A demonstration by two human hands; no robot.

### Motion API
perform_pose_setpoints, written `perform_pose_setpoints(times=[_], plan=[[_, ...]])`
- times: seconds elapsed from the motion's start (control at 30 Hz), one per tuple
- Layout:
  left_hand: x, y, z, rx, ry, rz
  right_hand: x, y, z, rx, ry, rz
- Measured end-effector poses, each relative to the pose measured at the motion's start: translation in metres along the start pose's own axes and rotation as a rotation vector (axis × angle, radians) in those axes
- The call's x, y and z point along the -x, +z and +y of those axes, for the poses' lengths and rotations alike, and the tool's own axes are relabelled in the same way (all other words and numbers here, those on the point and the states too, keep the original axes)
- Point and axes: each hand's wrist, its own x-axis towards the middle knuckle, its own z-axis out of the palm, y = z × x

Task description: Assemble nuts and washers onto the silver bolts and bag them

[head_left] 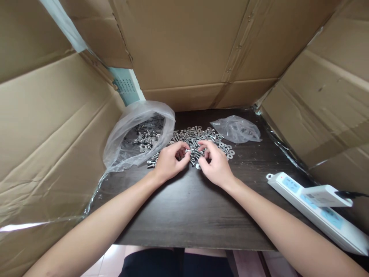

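Observation:
Between its thumb and fingertips my left hand (172, 161) pinches a small metal bolt (189, 150), which points to the right. My right hand (215, 162) is just to the right, thumb and fingers curved but apart, with nothing visible in them. Both hands are at the near edge of a pile of loose bolts (198, 135), nuts and flat washers (230, 152) on the dark table. On the left, an open clear plastic bag (115, 154) lies with its mouth toward me and holds several bolts with washers on them.
A second, crumpled plastic bag (238, 129) lies at the back right. At the right edge is a white power strip (314, 209) with a plugged-in adapter (327, 195) and black cable. Cardboard walls (196, 46) enclose the dark table (184, 215) on the left, back and right.

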Motion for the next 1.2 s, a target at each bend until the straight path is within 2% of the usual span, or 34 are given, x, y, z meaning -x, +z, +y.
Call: perform_pose_setpoints(times=[0.13,0.33,0.4,0.53,0.67,0.97,1.2], plan=[[-0.001,0.0,0.0,-0.007,-0.026,0.011,-0.002,0.005,0.009,0.136,-0.063,-0.028],[0.0,0.0,0.0,-0.008,-0.035,0.009,-0.004,-0.006,0.002,0.115,-0.08,-0.025],[0.0,0.001,-0.001,-0.011,-0.03,0.008,-0.004,-0.011,-0.003,0.126,-0.097,-0.093],[0.0,0.001,-0.001,-0.008,-0.019,0.01,-0.001,-0.017,-0.011,0.253,-0.232,-0.34],[0.001,0.001,0.0,0.01,-0.02,0.005,0.002,-0.015,-0.014,0.329,-0.3,-0.456],[0.0,0.002,0.0,0.006,-0.035,0.004,0.007,-0.011,-0.014,0.325,-0.423,-0.454],[-0.001,0.001,0.002,-0.006,-0.034,0.022,0.01,-0.004,-0.012,0.161,-0.422,-0.398]])
